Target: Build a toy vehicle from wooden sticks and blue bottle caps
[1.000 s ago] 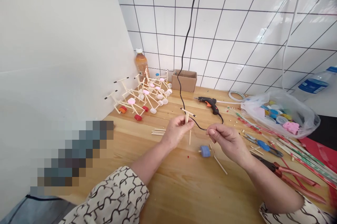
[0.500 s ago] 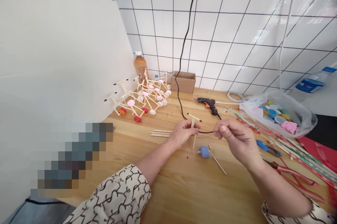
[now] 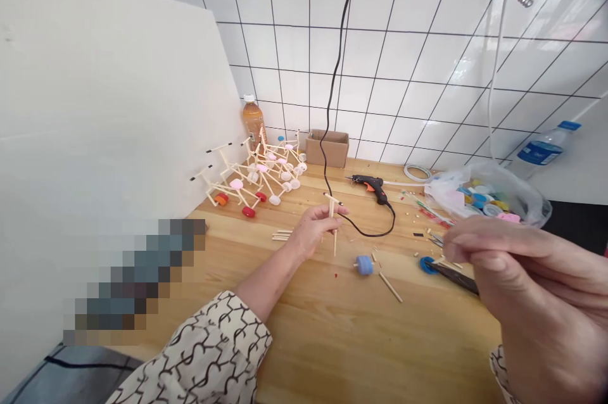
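My left hand [image 3: 316,228] pinches a small frame of wooden sticks [image 3: 334,240], with a dark-tipped crossbar at its top, over the middle of the table. Large and close at the right is my right hand [image 3: 536,284], its thumb and forefinger pressed together; whatever may be between them is too small to make out. In front of my left hand lie a blue round piece [image 3: 364,265] on a short stick and a loose stick [image 3: 391,287]. More sticks [image 3: 282,235] lie left of that hand.
Stick models [image 3: 261,168] with red, pink and white parts stand at the back left, beside a bottle [image 3: 253,119] and cardboard box [image 3: 327,148]. A glue gun [image 3: 370,185], tape roll [image 3: 417,172], bag of caps [image 3: 494,195] and blue-handled scissors [image 3: 429,265] are farther right.
My right hand has moved right and closer to the camera, away from the black cord. My left hand still holds the stick frame, which now appears slightly farther left and more upright.
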`<state>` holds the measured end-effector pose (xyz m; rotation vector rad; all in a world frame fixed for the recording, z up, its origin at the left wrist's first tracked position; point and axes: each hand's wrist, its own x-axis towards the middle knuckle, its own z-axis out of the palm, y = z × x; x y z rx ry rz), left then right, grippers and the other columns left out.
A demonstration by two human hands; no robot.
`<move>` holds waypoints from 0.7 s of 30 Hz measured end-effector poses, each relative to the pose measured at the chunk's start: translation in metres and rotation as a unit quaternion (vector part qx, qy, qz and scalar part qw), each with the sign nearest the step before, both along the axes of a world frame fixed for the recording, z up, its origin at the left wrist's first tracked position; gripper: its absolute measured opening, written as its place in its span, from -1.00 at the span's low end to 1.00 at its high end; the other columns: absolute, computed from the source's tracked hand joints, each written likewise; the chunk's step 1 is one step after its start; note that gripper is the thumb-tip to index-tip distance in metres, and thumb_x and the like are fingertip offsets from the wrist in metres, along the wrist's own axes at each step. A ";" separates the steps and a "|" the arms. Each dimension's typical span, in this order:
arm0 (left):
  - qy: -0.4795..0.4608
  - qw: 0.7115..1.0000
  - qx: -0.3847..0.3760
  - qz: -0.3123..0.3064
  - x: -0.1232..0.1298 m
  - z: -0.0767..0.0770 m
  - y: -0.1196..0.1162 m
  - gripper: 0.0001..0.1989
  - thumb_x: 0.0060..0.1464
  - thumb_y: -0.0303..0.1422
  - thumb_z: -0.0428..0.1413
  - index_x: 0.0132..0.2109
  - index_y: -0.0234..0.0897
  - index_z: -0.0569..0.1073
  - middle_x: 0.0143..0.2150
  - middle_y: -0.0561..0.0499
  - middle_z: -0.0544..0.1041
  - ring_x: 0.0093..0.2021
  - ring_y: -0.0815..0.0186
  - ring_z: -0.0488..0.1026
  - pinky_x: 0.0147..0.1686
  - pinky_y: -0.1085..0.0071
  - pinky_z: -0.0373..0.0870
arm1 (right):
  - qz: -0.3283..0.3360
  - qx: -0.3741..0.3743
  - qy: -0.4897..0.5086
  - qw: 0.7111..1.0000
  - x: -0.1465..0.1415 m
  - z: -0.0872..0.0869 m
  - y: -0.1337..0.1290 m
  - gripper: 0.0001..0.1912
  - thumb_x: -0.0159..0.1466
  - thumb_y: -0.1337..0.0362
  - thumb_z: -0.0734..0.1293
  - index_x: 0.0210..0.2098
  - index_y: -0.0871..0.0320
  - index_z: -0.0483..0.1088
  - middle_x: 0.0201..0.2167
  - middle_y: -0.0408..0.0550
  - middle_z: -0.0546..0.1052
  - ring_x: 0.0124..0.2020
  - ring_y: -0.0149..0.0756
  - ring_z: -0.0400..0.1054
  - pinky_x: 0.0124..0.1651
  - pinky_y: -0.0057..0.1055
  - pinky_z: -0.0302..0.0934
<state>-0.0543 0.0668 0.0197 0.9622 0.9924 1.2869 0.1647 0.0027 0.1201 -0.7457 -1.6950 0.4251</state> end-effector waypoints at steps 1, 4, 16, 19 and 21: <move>0.001 1.000 0.009 -0.018 0.003 0.002 -0.002 -0.77 -0.26 -0.41 0.21 -0.32 -0.28 0.57 -0.21 -0.02 0.54 -0.46 0.48 0.29 -0.43 0.50 0.22 | 0.025 -0.014 -0.009 1.000 -0.003 -0.001 0.000 -0.91 0.15 0.31 0.38 -0.36 -0.02 0.53 -0.50 -0.10 0.54 -0.40 -0.21 0.42 -0.34 -0.28 0.35; 0.006 0.992 0.052 -0.118 0.011 0.007 -0.010 -0.71 -0.21 -0.40 0.21 -0.22 -0.23 0.57 -0.07 -0.02 0.51 -0.45 0.49 0.31 -0.40 0.50 0.25 | 0.113 -0.069 0.004 0.991 -0.013 -0.008 0.002 -0.89 0.20 0.30 0.34 -0.35 -0.04 0.51 -0.43 -0.12 0.56 -0.33 -0.25 0.44 -0.26 -0.30 0.37; 0.008 0.998 0.037 -0.058 -0.020 0.003 0.003 -0.79 -0.23 -0.27 0.27 -0.46 -0.35 0.53 -0.52 0.00 0.49 -0.48 0.41 0.38 -0.48 0.50 0.24 | 0.049 -0.025 0.231 0.971 -0.003 0.002 0.033 -0.82 0.23 0.41 0.29 -0.41 0.09 0.51 -0.13 -0.04 0.51 0.11 -0.10 0.28 0.24 -0.04 0.05; 0.006 0.999 0.035 -0.017 -0.035 0.003 0.007 -0.81 -0.24 -0.29 0.27 -0.46 -0.35 0.53 -0.53 0.02 0.47 -0.51 0.44 0.34 -0.50 0.50 0.22 | -0.040 0.005 0.234 0.971 0.000 0.003 0.040 -0.83 0.20 0.41 0.32 -0.42 0.06 0.52 -0.21 -0.06 0.54 0.03 -0.10 0.35 0.18 -0.06 0.12; 0.009 0.999 0.034 -0.008 -0.042 0.007 0.007 -0.82 -0.26 -0.32 0.28 -0.47 -0.36 0.53 -0.57 0.04 0.44 -0.55 0.47 0.30 -0.52 0.50 0.20 | -0.083 -0.004 0.199 0.976 -0.001 0.000 0.044 -0.86 0.19 0.37 0.34 -0.45 0.06 0.52 -0.28 -0.05 0.55 -0.07 -0.11 0.40 0.09 -0.08 0.20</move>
